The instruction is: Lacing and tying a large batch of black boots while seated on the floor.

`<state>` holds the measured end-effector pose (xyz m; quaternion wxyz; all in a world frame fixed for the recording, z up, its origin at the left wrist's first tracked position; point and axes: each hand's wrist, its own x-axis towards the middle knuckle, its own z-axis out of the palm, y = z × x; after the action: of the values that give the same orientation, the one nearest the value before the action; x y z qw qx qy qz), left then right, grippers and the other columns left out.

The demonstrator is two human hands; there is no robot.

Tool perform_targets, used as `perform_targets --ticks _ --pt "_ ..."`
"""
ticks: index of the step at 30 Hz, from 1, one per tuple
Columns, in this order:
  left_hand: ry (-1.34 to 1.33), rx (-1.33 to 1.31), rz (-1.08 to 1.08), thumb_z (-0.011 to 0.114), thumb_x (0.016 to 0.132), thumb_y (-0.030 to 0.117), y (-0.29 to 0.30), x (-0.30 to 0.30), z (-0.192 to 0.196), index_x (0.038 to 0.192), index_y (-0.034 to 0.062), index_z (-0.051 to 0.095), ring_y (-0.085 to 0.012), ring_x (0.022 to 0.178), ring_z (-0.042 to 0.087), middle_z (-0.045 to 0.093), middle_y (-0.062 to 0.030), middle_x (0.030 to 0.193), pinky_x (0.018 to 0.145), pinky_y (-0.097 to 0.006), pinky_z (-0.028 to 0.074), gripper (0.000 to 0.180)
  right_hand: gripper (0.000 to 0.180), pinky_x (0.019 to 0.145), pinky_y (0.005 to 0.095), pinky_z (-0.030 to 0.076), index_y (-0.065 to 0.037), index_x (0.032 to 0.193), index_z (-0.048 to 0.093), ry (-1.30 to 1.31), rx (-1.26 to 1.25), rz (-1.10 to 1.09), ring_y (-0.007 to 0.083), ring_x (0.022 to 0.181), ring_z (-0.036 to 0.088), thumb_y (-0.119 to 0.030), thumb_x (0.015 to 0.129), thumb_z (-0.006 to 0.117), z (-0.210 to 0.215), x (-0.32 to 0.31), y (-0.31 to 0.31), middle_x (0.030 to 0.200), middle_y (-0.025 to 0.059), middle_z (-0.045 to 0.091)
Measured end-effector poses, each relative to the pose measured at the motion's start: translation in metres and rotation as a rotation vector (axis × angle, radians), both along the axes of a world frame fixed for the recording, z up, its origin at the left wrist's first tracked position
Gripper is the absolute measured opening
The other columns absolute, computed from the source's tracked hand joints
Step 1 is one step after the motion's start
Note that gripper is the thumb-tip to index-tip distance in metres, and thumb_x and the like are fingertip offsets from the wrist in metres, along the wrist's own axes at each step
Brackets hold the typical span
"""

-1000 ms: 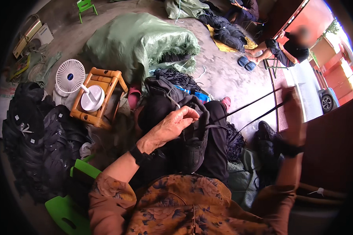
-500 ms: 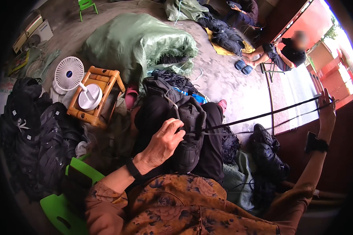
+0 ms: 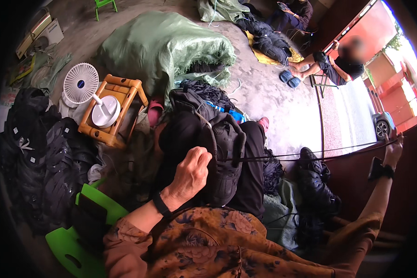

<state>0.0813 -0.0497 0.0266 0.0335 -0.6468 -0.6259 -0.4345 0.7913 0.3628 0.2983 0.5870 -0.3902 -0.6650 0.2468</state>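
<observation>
A black sneaker (image 3: 227, 141) lies across my lap, its toe toward me. From its lacing a long black shoelace (image 3: 282, 159) runs taut to the right, in two strands. My right hand (image 3: 394, 150), far out at the right with the arm stretched, is closed on the shoelace's far end. My left hand (image 3: 190, 173) is curled closed beside the shoe's left edge; what its fingers hold, if anything, is hidden. A grey lace (image 3: 203, 119) shows at the shoe's upper left.
Black shoes (image 3: 46, 162) pile at the left by a green chair (image 3: 62, 245). A white fan (image 3: 81, 83) stands on a bamboo stool (image 3: 129, 83). Ahead lie a large green sack (image 3: 157, 51) and black laces (image 3: 204, 95). More shoes (image 3: 312, 180) lie right. Two people sit beyond.
My right hand has moved lower and slightly farther right, and the shoelace now runs flatter. My left hand has shifted a little left and down. A car has appeared in the doorway.
</observation>
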Motion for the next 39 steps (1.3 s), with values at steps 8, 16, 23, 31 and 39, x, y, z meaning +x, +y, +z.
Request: perform_targets --ticks 8,16,23,31,39 --pt "0.042 -0.004 -0.089 0.074 0.068 0.003 -0.001 0.011 0.029 0.089 0.0076 0.065 -0.0225 0.083 0.058 0.057 -0.0034 0.088 0.070 -0.034 0.049 0.023 0.025 0.059 0.0172 0.035 -0.008 0.099 0.065 -0.069 -0.435 0.142 0.0024 0.067 0.043 -0.027 0.100 0.048 -0.168 -0.325 -0.121 0.088 -0.0037 0.059" --pt "-0.021 -0.208 -0.142 0.071 0.075 0.009 0.017 0.029 0.028 0.080 0.0088 0.061 -0.0214 0.089 0.053 0.055 -0.0021 0.089 0.076 -0.036 0.042 0.011 0.017 0.054 0.0206 0.044 -0.001 0.096 0.063 -0.235 -0.755 0.654 0.0056 0.058 0.052 -0.013 0.098 0.051 -0.236 -0.472 -0.271 0.094 0.0045 0.068" --pt "-0.304 -0.403 -0.289 0.067 0.083 0.018 0.025 0.022 0.026 0.082 0.0130 0.061 -0.0215 0.092 0.054 0.057 0.0014 0.089 0.081 -0.038 0.041 0.008 0.019 0.056 0.0189 0.043 -0.004 0.100 0.064 -0.235 -0.886 0.696 0.0032 0.060 0.052 -0.020 0.099 0.053 -0.241 -0.480 -0.283 0.075 -0.0025 0.061" --pt "-0.030 -0.213 0.054 0.074 0.074 0.023 0.030 0.059 0.009 0.103 0.0128 0.055 -0.0239 0.092 0.053 0.057 -0.0021 0.100 0.076 -0.042 0.034 0.036 0.012 0.047 0.0210 0.041 -0.002 0.097 0.065 -0.176 -0.172 0.925 0.0063 0.053 0.055 -0.009 0.095 0.055 -0.167 -0.529 -0.319 0.070 -0.0010 0.062" --pt "-0.054 0.019 0.012 0.073 0.076 0.012 0.030 0.008 0.034 0.115 0.0040 0.057 -0.0327 0.113 0.053 0.054 -0.0133 0.122 0.091 -0.044 0.043 0.043 0.009 0.059 0.0299 0.047 0.000 0.097 0.063 -0.393 -0.341 0.534 0.0149 0.062 0.061 -0.004 0.091 0.058 -0.205 -0.548 -0.258 0.072 0.0099 0.065"
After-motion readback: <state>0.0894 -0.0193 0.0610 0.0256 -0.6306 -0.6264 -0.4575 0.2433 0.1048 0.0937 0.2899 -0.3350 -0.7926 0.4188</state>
